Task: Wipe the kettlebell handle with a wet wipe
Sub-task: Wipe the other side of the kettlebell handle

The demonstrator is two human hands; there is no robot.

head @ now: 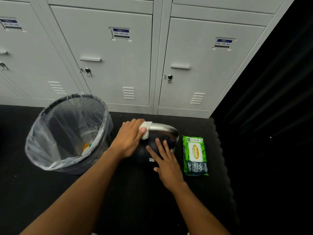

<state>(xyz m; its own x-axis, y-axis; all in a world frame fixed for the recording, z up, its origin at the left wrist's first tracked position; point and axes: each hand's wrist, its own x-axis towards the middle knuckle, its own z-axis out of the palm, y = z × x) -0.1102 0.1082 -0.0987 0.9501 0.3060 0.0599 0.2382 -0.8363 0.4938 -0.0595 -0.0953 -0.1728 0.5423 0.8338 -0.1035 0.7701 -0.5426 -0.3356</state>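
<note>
A black kettlebell (pixel 144 154) marked 12KG stands on the dark floor, its shiny metal handle (pixel 165 129) arching over the top. My left hand (pixel 130 136) grips a white wet wipe (pixel 146 128) wrapped round the left end of the handle. My right hand (pixel 166 162) rests flat on the kettlebell's body with its fingers straight and spread, below the handle.
A black mesh bin (pixel 67 133) with a clear liner and some rubbish stands just left of the kettlebell. A green pack of wet wipes (pixel 195 156) lies to its right on the black mat (pixel 218 150). Grey lockers (pixel 118 65) line the back.
</note>
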